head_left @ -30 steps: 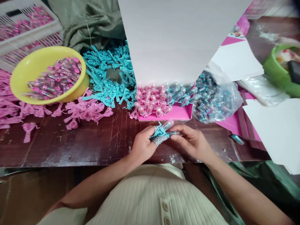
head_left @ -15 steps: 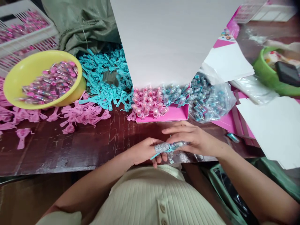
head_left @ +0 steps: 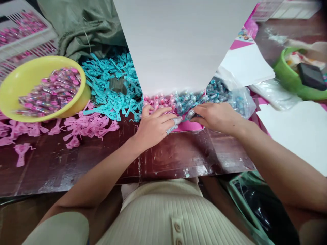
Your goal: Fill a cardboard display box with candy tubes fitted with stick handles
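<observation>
My right hand [head_left: 219, 117] pinches a small clear-tipped blue tube [head_left: 190, 114] over the front of the pink display box [head_left: 190, 126]. Fingers spread, my left hand [head_left: 155, 127] rests across the front of the pink tubes [head_left: 161, 99] standing on the box's left side. Glittery silver wrapping covers one of its fingers. Blue tubes [head_left: 187, 99] stand in the right half of the box, next to the pink ones. The box's white lid [head_left: 176, 44] rises upright behind them. My left hand hides part of the pink rows.
Loose blue tubes in a clear bag [head_left: 242, 100] lie to the right. A yellow basin [head_left: 85, 90] of pink tubes, turquoise plastic pieces [head_left: 109, 98] and pink plastic pieces [head_left: 84, 124] are on the left. White card sheets [head_left: 293, 132] and a green bowl [head_left: 283, 73] lie right.
Both hands have moved forward from the table's front edge to the box. My left hand has spread over the pink tubes; the blue tube is now at the box in my right hand.
</observation>
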A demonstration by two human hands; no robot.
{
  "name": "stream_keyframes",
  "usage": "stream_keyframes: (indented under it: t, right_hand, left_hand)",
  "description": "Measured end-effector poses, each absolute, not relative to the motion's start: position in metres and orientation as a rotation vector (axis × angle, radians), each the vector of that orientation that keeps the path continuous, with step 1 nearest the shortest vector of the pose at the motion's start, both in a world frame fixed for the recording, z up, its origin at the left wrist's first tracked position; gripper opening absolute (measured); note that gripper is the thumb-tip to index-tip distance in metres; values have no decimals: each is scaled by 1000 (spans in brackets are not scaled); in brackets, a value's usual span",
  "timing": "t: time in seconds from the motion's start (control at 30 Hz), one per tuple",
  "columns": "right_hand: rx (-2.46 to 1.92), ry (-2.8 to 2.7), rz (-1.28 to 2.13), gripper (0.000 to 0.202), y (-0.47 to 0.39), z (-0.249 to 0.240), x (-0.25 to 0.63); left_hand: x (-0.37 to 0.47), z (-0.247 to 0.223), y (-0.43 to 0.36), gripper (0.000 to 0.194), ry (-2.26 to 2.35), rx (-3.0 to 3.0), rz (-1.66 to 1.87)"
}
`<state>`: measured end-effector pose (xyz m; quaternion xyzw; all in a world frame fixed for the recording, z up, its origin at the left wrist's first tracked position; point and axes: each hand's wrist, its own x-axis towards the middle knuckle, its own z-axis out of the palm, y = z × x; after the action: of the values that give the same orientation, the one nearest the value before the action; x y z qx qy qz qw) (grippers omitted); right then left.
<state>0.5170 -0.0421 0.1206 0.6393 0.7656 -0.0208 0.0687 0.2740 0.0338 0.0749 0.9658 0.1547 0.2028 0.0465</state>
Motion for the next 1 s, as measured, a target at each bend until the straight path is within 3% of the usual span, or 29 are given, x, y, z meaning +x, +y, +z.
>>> stream_keyframes:
  t: [0.43,0.63,0.83,1.0]
  right_hand:
    - [2050,2345,71,31,-48,126,530]
    - [1968,2338,-26,23,-47,116,514]
    - [1927,2185,-105,24,-38,129,509]
    - [1934,2369,104,24,-38,124,511]
  left_hand:
    - [261,107,62,27,885,2718,962]
    - [282,80,30,21,460,3012,851]
    - [280,87,23,24,476,2977,772]
    - [231,91,38,24,848,2676,1089]
